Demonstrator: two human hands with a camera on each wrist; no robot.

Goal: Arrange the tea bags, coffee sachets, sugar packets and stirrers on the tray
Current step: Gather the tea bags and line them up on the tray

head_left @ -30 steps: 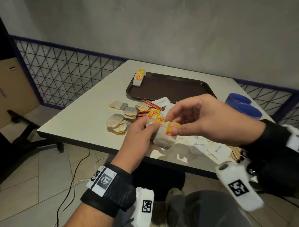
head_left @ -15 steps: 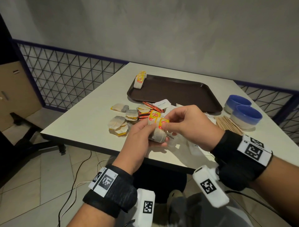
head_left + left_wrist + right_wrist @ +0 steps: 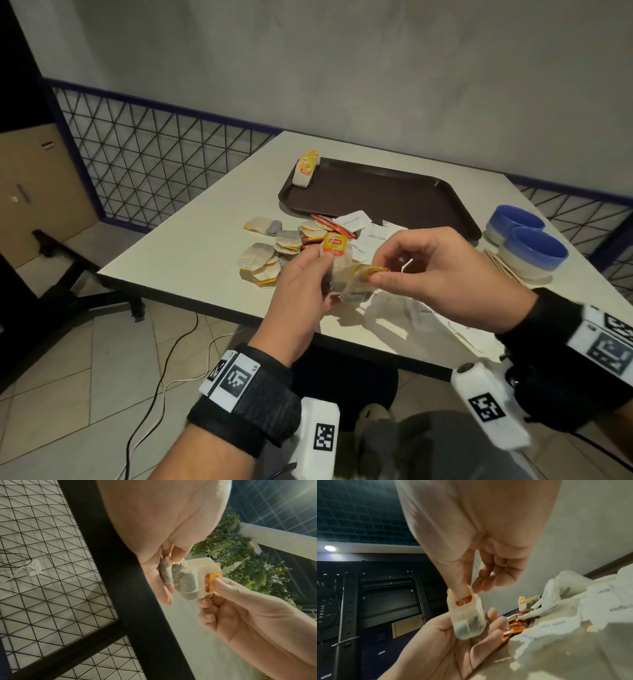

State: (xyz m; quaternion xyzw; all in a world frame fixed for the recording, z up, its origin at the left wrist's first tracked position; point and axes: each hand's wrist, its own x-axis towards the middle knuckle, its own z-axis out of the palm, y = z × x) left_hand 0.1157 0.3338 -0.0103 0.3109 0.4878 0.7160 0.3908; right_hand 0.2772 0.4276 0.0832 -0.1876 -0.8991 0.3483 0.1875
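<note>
I see right grip [image 3: 433,274] pinching tea bag [image 3: 359,281] by tag, long axis pointing left into left grip [image 3: 303,286], which cups other bags; tray [image 3: 394,202] lies ahead on desk [image 3: 191,253].

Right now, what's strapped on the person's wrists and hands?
Both hands are bare, no gloves. The left wrist carries a wide black fabric band with a white plate printed with black square fiducial markers, and a white boxy camera unit below it bearing another marker. The right wrist has the same kit: black band, white marker plate, white marked unit.
</note>
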